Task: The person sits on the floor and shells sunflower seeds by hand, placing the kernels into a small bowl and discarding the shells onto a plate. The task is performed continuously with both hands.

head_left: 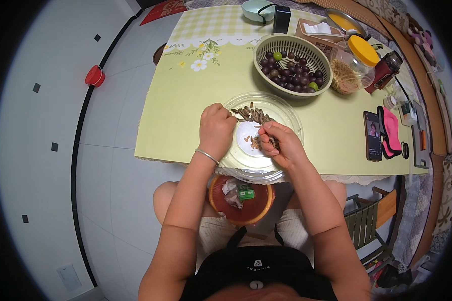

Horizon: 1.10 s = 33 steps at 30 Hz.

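A clear round plastic lid-like tray (290, 116) lies at the table's near edge. Dark striped sunflower seeds (253, 113) are heaped on its far part, with small tan kernels (248, 139) on a white round patch in the middle. At the tray's left rim, my left hand (218, 129) is closed, a silver bangle on its wrist; whatever its fingers hold is hidden. My right hand (282, 144) curls over the tray's right side, thumb and fingertips together. Dark sunflower seeds show inside its curled fingers.
Beyond the tray stands a colander (319, 56) of dark grapes, beside a yellow-lidded jar (362, 51) and a dark red flask (385, 70). A phone (372, 135) and pink eye mask (390, 131) lie right. Between my knees is a red bin (221, 208).
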Tool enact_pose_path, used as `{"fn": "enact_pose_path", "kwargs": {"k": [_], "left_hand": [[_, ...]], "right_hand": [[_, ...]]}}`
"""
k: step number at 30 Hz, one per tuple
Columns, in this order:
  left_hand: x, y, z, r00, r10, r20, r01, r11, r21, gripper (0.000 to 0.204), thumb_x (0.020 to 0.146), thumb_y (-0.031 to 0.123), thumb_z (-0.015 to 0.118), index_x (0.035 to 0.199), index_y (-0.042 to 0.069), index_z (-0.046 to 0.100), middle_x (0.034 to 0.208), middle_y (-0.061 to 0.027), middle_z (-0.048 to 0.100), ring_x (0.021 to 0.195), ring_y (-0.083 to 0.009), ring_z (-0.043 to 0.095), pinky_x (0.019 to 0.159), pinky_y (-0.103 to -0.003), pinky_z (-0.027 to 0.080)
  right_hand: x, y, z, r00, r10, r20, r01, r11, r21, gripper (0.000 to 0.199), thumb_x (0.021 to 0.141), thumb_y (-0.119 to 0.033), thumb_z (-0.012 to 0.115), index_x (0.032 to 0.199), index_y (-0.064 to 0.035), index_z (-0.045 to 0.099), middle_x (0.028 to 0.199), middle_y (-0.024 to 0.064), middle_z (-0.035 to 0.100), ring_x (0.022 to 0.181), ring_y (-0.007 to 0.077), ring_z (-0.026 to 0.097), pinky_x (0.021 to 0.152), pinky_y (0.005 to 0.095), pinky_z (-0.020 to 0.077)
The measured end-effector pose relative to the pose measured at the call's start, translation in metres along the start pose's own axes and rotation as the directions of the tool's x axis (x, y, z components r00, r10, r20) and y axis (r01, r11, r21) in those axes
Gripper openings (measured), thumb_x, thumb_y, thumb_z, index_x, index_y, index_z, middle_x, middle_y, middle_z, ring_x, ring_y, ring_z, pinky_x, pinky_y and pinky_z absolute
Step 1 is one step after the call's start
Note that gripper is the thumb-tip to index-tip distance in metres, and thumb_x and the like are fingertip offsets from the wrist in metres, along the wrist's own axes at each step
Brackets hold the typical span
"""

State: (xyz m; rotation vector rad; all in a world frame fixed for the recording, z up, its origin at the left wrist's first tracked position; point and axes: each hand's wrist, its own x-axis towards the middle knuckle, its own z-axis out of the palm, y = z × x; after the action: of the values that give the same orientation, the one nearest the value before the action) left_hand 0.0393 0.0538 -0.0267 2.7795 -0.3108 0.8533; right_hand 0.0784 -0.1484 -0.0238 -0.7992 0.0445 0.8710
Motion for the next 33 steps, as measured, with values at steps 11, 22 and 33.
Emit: {"fn": "enact_pose_path", "kwargs": {"k": [11,22,33], "left_hand": [[-0.001,0.003,-0.001,0.999,0.005,0.047,-0.005,1.000,0.017,0.007,0.070,0.006,0.065,0.077,0.006,0.064,0.073,-0.0064,0.056,0.081,-0.0262,0.056,0.074,-0.039,0.046],[0.007,0.047,-0.029,0.996,-0.085,-0.037,0.050,0.824,-0.565,0.012,0.073,-0.001,0.066,0.084,0.003,0.062,0.082,-0.0101,0.064,0.079,-0.0290,0.061,0.071,-0.036,0.050],[-0.006,0.059,-0.022,0.997,-0.077,-0.006,0.071,0.945,-0.320,0.013,0.075,0.003,0.067,0.088,0.004,0.069,0.073,-0.0101,0.065,0.064,-0.0271,0.063,0.057,-0.035,0.050]], "right_hand": [[0.001,0.003,0.001,1.000,-0.021,0.000,0.021,0.995,-0.097,0.011,0.094,-0.005,0.052,0.096,0.0037,0.059,0.074,0.0056,0.058,0.051,0.0067,0.046,0.041,0.0172,0.0301],[-0.003,0.009,0.010,0.990,-0.125,-0.057,0.109,0.966,-0.236,0.004,0.089,-0.004,0.061,0.090,-0.0008,0.061,0.072,0.0030,0.059,0.053,0.0045,0.047,0.043,0.0165,0.0312],[-0.006,0.017,0.012,0.940,-0.306,-0.148,0.199,0.848,-0.490,0.002,0.082,-0.003,0.063,0.082,-0.0013,0.063,0.076,0.0006,0.060,0.067,0.0061,0.053,0.062,0.0197,0.0432]]}}
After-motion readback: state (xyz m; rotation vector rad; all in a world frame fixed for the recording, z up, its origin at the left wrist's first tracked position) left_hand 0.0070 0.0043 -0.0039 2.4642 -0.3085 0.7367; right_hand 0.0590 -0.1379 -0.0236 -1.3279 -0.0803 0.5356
